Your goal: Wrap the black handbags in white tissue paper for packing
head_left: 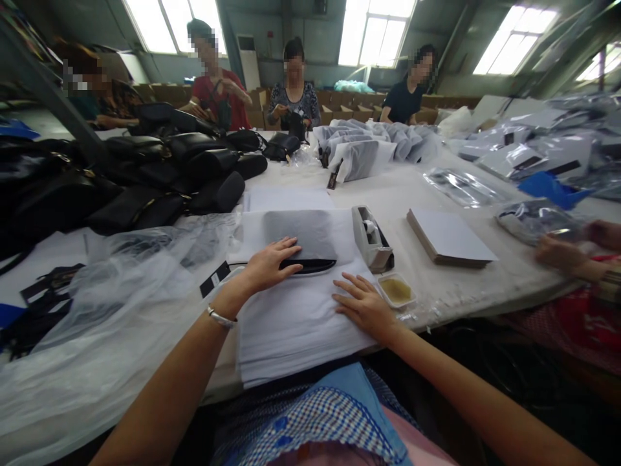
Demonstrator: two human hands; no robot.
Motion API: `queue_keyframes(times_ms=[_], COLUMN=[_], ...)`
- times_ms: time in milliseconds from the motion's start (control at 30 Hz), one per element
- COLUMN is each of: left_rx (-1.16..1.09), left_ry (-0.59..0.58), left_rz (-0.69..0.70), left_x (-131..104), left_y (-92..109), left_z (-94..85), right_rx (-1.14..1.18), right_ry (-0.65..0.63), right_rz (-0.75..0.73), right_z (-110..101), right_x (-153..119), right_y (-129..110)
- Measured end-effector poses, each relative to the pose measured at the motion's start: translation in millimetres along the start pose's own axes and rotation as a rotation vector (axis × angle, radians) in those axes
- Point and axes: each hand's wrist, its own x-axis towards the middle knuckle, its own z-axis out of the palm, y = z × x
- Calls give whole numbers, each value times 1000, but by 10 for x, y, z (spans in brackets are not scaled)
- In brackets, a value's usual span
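Note:
A black bag (317, 266) lies flat in front of me, its far part covered by thin white tissue paper (301, 230) through which it looks grey. My left hand (274, 264) rests on the bag and the paper edge, fingers stretched out. My right hand (363, 304) lies spread on the stack of white tissue paper (295, 336), to the right of the bag. It holds nothing. A black hang tag (214, 279) pokes out at the bag's left. Beyond my right hand are a tape dispenser (371, 238) and a small dish with a yellowish sponge or liquid (395, 289).
Black bags (160, 168) are heaped at the left, near clear plastic sheeting (126, 304). Paper-wrapped bags (369, 152) stand at the back. A stack of white cards (449, 236) lies right; plastic-packed pieces (543, 142) pile beyond. A co-worker's hands (563, 252) are at far right; others work opposite.

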Motion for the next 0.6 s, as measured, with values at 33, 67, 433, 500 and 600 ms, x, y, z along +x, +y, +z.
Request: queue_keyframes(times_ms=[33, 67, 433, 500, 600], left_rx=[3, 5, -35, -42, -33], left_ry=[-3, -3, -3, -2, -6], left_rz=[0, 1, -9, -12, -10], left_x=[0, 1, 12, 14, 21], left_y=[-6, -12, -5, -6, -6], left_z=[3, 6, -38, -43, -38], right_rx=[38, 77, 279, 293, 269], right_ry=[27, 52, 19, -35, -86], right_rz=[7, 18, 144, 159, 163], right_z=[8, 15, -73, -92, -110], right_x=[12, 24, 210, 255, 311], right_y=[9, 16, 41, 71, 113])
